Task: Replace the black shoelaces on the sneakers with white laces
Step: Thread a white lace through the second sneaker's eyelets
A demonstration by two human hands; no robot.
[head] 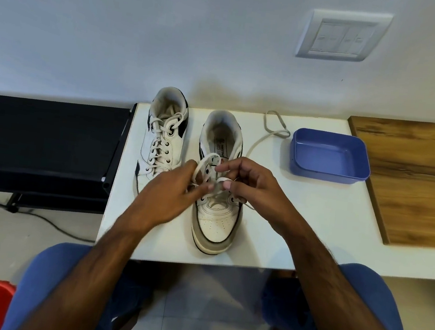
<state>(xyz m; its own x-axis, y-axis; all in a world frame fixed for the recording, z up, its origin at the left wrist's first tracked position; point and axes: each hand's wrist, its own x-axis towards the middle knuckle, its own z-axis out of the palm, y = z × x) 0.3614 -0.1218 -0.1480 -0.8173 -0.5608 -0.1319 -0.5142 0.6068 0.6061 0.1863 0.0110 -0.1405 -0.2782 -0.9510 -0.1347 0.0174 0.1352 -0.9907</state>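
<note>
Left of the tub [329, 159], one sneaker [163, 136] looks fully laced; beside it we judge the other sneaker [215, 219] half done, left hand [171, 195] and right hand [246, 187] each pinching its white lace [257, 142].

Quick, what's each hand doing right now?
Left hand: closed, pinching the white lace over the near sneaker.
Right hand: closed, pinching the same lace.

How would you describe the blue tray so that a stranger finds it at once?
Start at the white table against the wall. At its far right, beside the wooden board, sits the blue tray. It is the only blue, empty container there; the sneakers stand further left.
</note>
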